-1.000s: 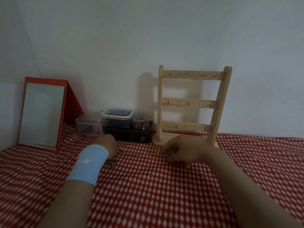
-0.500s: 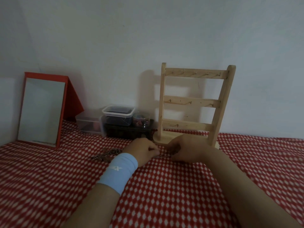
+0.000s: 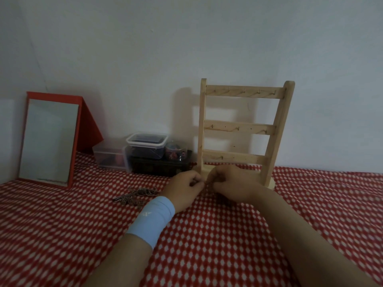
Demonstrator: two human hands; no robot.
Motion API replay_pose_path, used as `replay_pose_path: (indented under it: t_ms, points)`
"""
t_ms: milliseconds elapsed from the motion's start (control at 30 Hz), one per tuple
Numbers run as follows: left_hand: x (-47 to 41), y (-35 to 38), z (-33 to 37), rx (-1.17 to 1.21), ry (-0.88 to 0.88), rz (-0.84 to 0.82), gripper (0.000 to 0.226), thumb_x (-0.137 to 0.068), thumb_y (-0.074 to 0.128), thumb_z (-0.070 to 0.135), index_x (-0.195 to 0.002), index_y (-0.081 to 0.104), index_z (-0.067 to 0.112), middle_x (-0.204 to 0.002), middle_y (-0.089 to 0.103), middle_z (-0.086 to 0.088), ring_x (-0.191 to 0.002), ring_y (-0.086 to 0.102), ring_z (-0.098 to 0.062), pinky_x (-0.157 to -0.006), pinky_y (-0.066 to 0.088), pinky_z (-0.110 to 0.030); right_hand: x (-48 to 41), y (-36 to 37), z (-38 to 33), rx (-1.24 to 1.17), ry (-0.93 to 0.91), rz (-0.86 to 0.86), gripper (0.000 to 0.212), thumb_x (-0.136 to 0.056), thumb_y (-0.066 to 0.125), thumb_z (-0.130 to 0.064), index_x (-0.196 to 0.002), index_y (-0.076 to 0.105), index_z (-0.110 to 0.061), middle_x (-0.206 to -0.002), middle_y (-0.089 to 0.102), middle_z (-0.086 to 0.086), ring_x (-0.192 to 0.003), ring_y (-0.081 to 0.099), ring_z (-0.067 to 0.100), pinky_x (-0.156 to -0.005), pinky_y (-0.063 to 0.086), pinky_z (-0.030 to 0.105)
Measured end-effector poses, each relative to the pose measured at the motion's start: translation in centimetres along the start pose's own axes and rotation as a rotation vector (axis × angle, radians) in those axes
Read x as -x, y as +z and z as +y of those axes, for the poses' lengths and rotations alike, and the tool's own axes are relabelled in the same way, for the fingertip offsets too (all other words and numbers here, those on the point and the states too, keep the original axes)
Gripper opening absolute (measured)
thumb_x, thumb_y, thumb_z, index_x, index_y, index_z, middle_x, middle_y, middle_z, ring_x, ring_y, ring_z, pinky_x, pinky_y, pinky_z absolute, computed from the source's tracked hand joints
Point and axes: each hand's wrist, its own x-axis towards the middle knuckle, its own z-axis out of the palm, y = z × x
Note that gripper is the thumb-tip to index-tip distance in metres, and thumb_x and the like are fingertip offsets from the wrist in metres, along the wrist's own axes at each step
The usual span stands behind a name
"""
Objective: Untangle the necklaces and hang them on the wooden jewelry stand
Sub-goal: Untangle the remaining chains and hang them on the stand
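Before the wooden stand (image 3: 242,129), left hand (image 3: 184,190) and right hand (image 3: 231,186) pinching one chain (image 3: 207,183), tangled necklaces (image 3: 136,196) beside left hand

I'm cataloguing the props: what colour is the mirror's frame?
The mirror frame is red, shown in the head view, the only one.

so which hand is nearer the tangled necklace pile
Left. The left hand lies just right of the tangled necklace pile; the right hand is farther right, beyond the left; both pinch a chain.
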Motion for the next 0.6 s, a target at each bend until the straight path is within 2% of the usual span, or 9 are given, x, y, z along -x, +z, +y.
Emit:
replay_pose_path:
  t_ms: [100,167,300,400,533,600]
  points:
    - [-0.1,-1.3,0.2,0.042,0.05,0.031,0.008,-0.094,0.06,0.023,-0.091,0.066,0.027,-0.098,0.066,0.012,-0.097,0.06,-0.005,-0.089,0.047,-0.023,0.1,-0.1,-0.5,-0.177,0.008,-0.023,0.016,-0.097,0.062,-0.025,-0.105,0.076,-0.026,-0.102,0.074,-0.008,-0.094,0.068,0.006,-0.087,0.055,0.025]
    - [0.0,-2.2,0.4,0.082,0.06,0.043,0.01,-0.091,0.063,0.02,-0.087,0.066,0.028,-0.09,0.068,0.01,-0.088,0.064,-0.006,-0.086,0.052,-0.026,0.2,0.0,-0.7,-0.318,-0.002,-0.039,0.018,-0.098,0.063,-0.03,-0.099,0.079,-0.022,-0.097,0.077,-0.006,-0.091,0.07,0.007,-0.087,0.054,0.025]
    - [0.2,-3.3,0.8,0.171,0.049,0.041,0.007,-0.091,0.064,0.013,-0.09,0.068,0.019,-0.08,0.072,-0.003,-0.072,0.071,-0.024,-0.072,0.061,-0.037,0.3,0.3,-1.0,-0.547,0.012,-0.001,0.018,-0.096,0.068,-0.03,-0.092,0.08,-0.017,-0.092,0.078,-0.005,-0.088,0.072,0.005,-0.085,0.052,0.024]
    - [0.3,-3.8,1.0,0.194,0.052,0.033,0.008,-0.091,0.066,0.011,-0.09,0.069,0.017,-0.076,0.073,-0.001,-0.068,0.07,-0.022,-0.062,0.06,-0.033,0.5,0.5,-1.2,-0.603,-0.007,0.017,0.017,-0.093,0.071,-0.03,-0.092,0.08,-0.016,-0.094,0.079,-0.005,-0.091,0.072,0.005,-0.087,0.053,0.025]
    - [0.4,-4.4,1.0,0.069,0.106,0.077,0.013,-0.084,0.073,0.016,-0.084,0.07,0.029,-0.082,0.071,0.009,-0.08,0.067,-0.006,-0.08,0.055,-0.025,0.4,0.9,-1.2,-0.659,-0.046,0.033,0.016,-0.094,0.07,-0.024,-0.09,0.079,-0.01,-0.09,0.078,0.002,-0.086,0.072,0.009,-0.086,0.054,0.026]
    - [0.5,-4.5,1.0,0.061,0.122,0.083,0.012,-0.084,0.072,0.018,-0.084,0.07,0.03,-0.084,0.07,0.01,-0.083,0.066,-0.004,-0.082,0.054,-0.023,0.4,1.0,-1.1,-0.733,-0.046,0.014,0.021,-0.096,0.068,-0.022,-0.094,0.078,-0.005,-0.092,0.077,0.012,-0.081,0.071,0.015,-0.084,0.055,0.028]
